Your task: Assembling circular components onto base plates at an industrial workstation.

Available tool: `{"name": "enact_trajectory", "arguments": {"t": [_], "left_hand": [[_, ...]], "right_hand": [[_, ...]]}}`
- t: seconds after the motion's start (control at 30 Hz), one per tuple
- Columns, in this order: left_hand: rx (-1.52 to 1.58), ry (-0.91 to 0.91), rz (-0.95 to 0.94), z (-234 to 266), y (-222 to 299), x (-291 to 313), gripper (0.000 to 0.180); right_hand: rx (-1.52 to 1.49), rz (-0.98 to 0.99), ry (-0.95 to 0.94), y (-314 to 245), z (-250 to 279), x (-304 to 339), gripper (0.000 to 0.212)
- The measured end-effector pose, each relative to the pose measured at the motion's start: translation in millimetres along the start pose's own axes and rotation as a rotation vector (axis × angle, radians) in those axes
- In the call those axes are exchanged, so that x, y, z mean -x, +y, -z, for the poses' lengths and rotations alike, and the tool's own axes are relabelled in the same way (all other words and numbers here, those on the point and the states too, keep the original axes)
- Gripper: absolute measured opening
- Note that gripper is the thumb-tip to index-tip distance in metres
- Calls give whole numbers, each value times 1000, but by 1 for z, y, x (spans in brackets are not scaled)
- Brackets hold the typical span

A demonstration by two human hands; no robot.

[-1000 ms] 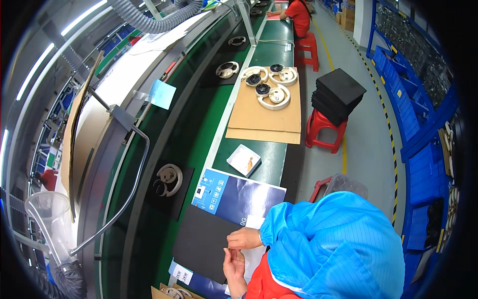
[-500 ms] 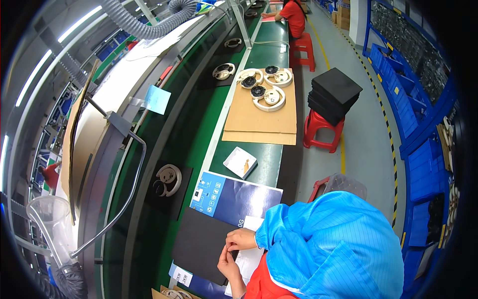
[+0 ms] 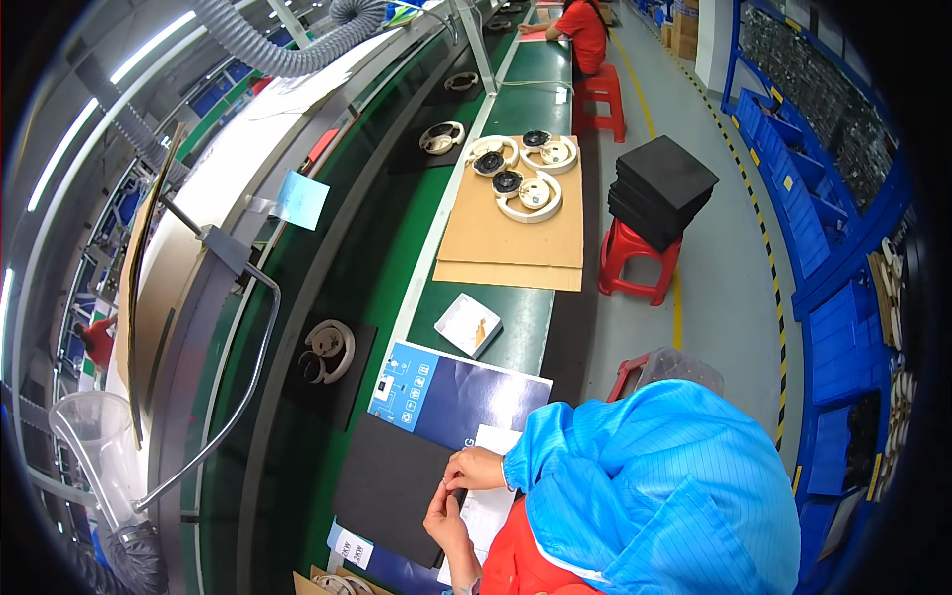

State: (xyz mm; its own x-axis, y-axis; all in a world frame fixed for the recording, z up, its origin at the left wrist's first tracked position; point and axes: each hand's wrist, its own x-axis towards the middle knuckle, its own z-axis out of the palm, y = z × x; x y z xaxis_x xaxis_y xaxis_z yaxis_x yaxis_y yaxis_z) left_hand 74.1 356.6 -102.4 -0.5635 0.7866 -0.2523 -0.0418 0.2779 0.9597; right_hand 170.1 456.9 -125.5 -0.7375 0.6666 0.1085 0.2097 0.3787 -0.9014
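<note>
Both my hands meet over the right edge of a black foam pad (image 3: 387, 486). My right hand (image 3: 476, 468), coming out of a blue sleeve, is closed with its fingertips pinched together. Just below it, my left hand (image 3: 448, 524) is closed too, its thumb and finger raised to the right hand's fingertips. Whatever lies between the fingertips is too small to make out. Beneath the hands, white paper (image 3: 493, 493) lies beside the pad. A blue printed sheet (image 3: 486, 387) extends out from under the pad.
A small white box (image 3: 468, 325) stands beyond the sheet. Farther off, cardboard (image 3: 506, 248) carries several white headphone-like parts (image 3: 531, 198). Another such part (image 3: 327, 349) sits on the green conveyor at left. Black pads (image 3: 662, 188) are stacked on a red stool (image 3: 635, 263). A person in red (image 3: 585, 35) sits far ahead.
The view has shifted slightly, and the part on the conveyor sits a little nearer. My hands stay together at the pad's edge, with only slight finger movement.
</note>
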Motion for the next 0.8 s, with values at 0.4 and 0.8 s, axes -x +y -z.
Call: {"name": "enact_trajectory", "arguments": {"t": [0.4, 0.8], "left_hand": [[-68, 24, -95, -22, 11, 4, 27], [97, 45, 65, -42, 16, -1, 28]], "right_hand": [[-604, -431, -102, 7, 22, -5, 22], [-472, -224, -86, 24, 33, -8, 19]]}}
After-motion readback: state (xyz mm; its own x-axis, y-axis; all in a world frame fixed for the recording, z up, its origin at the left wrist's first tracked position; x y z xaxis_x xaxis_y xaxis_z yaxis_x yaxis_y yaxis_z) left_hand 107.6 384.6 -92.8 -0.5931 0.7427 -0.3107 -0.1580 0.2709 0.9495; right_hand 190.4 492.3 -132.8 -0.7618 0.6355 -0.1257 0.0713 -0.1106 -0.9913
